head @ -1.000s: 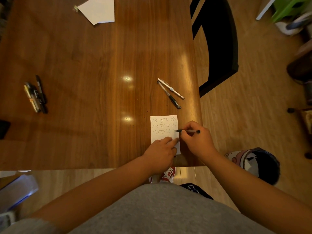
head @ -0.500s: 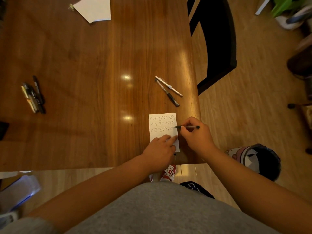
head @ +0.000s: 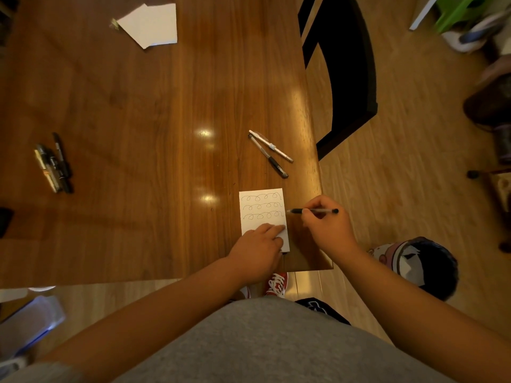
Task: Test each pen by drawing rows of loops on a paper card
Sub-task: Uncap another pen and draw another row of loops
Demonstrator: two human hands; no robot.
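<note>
A white paper card [head: 262, 211] lies near the table's right front corner, with three rows of drawn loops on it. My left hand [head: 257, 251] rests on the card's lower part, fingers flat on the paper. My right hand [head: 327, 226] grips a black pen [head: 312, 211], held level with its tip at the card's right edge beside the third row. Two more pens [head: 269, 152] lie side by side on the wood just beyond the card. Several dark pens [head: 54, 164] sit in a cluster at the table's left.
The wooden table [head: 152, 120] ends just right of the card. A black chair [head: 348, 76] stands past that edge. White paper sheets [head: 150, 24] lie at the far end. A helmet-like object [head: 414, 264] and red shoes [head: 276, 284] are on the floor.
The pen tip has shifted slightly right, from the end of the third row to the card's right edge. My left hand stays pressed on the card.
</note>
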